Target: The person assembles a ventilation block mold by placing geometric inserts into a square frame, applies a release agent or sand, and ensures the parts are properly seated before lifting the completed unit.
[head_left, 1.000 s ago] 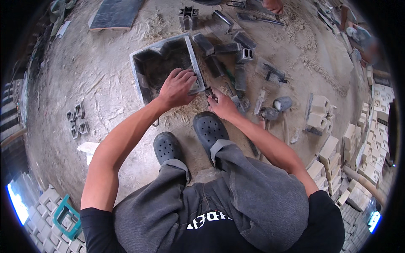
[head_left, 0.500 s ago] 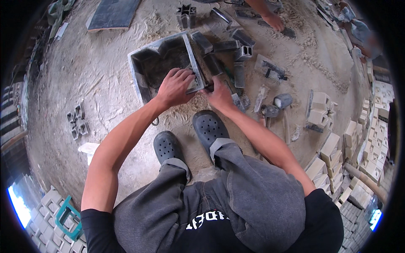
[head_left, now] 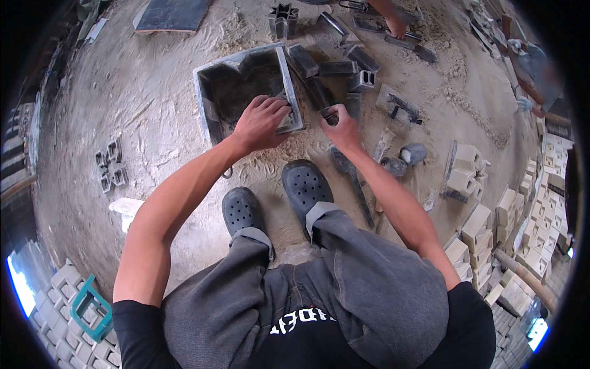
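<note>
On the sandy floor ahead of me stands a dark metal box mould (head_left: 203,92), open at the top, with pale, dusty rims and a notched far wall. My left hand (head_left: 261,123) is closed over its near right corner, with the fingers bent inside against the right wall. To the right of the box, my right hand (head_left: 341,126) is curled round the near end of a long dark metal bar (head_left: 318,92). That bar slants away along the outside of the right wall. Its full shape is partly hidden by my fingers.
Dark metal blocks (head_left: 338,67) lie beyond the bar. A broad-headed dark tool (head_left: 353,175) lies by my right forearm, near a mallet head (head_left: 413,154). Cast pale blocks (head_left: 464,169) stand at right. Another person's hand (head_left: 396,27) holds a flat tool at the far side.
My right hand has moved away from the mould's wall to the right, drawing the bar's near end with it. My left hand stays on the mould. The dark broad-headed tool has come into sight.
</note>
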`<state>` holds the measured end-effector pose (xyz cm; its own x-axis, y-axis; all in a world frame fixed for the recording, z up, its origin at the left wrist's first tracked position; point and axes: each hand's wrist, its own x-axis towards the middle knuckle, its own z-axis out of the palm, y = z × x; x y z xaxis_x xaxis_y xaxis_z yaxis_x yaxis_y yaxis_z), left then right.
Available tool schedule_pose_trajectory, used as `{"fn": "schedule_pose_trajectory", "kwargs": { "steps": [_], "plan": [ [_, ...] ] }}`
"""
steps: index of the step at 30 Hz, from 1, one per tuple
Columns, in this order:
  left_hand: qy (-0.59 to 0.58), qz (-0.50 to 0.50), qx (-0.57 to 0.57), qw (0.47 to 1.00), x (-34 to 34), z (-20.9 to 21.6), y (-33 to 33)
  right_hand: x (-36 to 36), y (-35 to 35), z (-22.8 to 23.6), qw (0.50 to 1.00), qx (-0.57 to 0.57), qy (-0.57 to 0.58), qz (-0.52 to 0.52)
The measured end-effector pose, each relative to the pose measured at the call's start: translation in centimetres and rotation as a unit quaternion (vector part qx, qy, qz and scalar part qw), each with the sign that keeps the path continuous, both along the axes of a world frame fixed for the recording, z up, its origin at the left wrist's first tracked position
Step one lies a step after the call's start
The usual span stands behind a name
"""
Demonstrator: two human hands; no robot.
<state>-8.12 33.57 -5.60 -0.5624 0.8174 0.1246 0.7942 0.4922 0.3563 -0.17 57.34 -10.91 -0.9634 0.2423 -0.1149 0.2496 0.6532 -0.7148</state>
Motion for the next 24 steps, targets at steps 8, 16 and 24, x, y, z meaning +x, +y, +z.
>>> {"fn": "schedule_pose_trajectory", "kwargs": {
  "steps": [8, 16, 24],
  "plan": [
    [-0.001, 0.001, -0.004, 1.000, 0.1, 0.1, 0.1, 0.3, -3.1, 0.1, 0.999, -0.024, -0.038, -0.017],
    [0.008, 0.005, 0.003, 1.000, 0.2, 0.0, -0.3, 1.8, -4.3, 1.2, 0.997, -0.006, -0.070, 0.025],
    [0.007, 0.002, -0.005, 1.000, 0.1, 0.1, 0.0, 2.3, -3.6, 1.5, 0.996, -0.026, -0.064, 0.054]
  ]
}}
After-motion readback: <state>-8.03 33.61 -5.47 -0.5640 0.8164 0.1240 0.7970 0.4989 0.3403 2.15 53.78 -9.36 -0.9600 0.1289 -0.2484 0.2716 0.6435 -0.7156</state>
